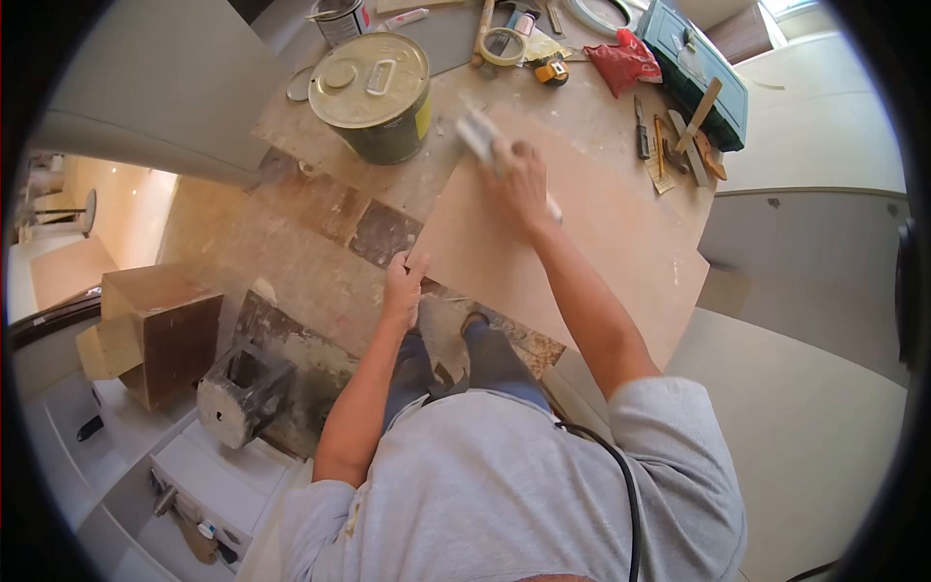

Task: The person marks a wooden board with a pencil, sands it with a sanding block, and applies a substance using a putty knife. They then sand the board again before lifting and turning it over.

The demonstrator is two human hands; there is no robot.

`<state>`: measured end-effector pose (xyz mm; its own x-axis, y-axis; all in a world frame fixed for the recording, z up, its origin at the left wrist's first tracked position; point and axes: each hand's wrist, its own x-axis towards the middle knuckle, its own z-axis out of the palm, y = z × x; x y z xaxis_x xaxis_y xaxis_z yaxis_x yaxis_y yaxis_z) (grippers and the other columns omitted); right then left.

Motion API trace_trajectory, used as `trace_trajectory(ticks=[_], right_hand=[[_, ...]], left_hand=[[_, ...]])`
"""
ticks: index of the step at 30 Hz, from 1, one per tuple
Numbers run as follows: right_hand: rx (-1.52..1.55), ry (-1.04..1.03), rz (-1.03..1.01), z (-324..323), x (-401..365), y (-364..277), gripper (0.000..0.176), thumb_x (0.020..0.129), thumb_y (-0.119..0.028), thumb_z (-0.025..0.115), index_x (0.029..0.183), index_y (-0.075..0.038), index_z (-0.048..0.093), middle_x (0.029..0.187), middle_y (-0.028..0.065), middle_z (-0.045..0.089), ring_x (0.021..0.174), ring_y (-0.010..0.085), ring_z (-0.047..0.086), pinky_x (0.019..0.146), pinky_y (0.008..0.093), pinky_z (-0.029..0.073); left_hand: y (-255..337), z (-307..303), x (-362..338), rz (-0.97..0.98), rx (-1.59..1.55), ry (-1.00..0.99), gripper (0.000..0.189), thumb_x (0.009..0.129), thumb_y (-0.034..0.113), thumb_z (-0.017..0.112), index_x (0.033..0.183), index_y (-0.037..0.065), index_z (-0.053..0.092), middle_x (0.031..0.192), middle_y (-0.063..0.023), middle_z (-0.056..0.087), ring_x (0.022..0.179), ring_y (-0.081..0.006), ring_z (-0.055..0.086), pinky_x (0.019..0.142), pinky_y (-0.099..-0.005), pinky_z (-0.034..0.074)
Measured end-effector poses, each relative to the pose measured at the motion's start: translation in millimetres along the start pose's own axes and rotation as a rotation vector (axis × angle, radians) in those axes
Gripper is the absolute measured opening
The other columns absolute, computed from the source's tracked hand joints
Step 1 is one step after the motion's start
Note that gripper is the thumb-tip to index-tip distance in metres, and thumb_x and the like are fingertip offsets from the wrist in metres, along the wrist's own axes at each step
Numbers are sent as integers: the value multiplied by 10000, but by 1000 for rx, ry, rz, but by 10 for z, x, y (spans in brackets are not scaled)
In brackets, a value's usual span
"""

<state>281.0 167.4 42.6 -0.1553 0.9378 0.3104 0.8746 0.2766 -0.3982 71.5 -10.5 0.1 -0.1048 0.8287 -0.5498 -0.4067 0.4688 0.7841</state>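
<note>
A large brown board (601,242) lies flat across the work surface in front of me. My left hand (402,286) grips the board's near left corner, fingers curled over its edge. My right hand (519,179) rests on top of the board near its far left edge and is closed on a small whitish block (477,134), which is blurred with motion. What the block is cannot be made out.
A big round tin (373,92) stands just beyond the board. Behind it lie a hammer (482,29), a tape roll (504,47), a red cloth (624,60) and a green toolbox (703,68). A wooden box (160,330) sits lower left.
</note>
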Motion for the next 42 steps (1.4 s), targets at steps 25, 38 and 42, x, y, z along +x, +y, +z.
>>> trace_trajectory(ticks=[25, 38, 42], right_hand=[[176, -188, -355, -410, -1694, -384, 360, 900, -235, 706, 1230, -92, 711, 1000, 180, 682, 866, 353, 652, 845, 464, 536], [122, -105, -191, -112, -1582, -1287, 475, 797, -186, 784, 1245, -70, 676, 928, 198, 659, 924, 385, 631, 817, 488, 510], [-185, 78, 251, -752, -1787, 329, 397, 900, -308, 727, 1190, -39, 699, 972, 227, 677, 971, 375, 618, 849, 491, 514]], left_hand=[[81, -430, 16, -268, -424, -257, 892, 971, 758, 363, 1371, -23, 522, 1257, -179, 636, 1166, -293, 620, 1016, -444, 478], [-46, -766, 149, -420, -1026, -751, 1181, 863, 917, 200, 1437, -83, 460, 1437, -273, 534, 1393, -434, 451, 1177, -545, 303], [265, -597, -37, -514, -810, -438, 1188, 858, 921, 199, 1449, -77, 453, 1463, -268, 520, 1428, -419, 422, 1173, -539, 297]])
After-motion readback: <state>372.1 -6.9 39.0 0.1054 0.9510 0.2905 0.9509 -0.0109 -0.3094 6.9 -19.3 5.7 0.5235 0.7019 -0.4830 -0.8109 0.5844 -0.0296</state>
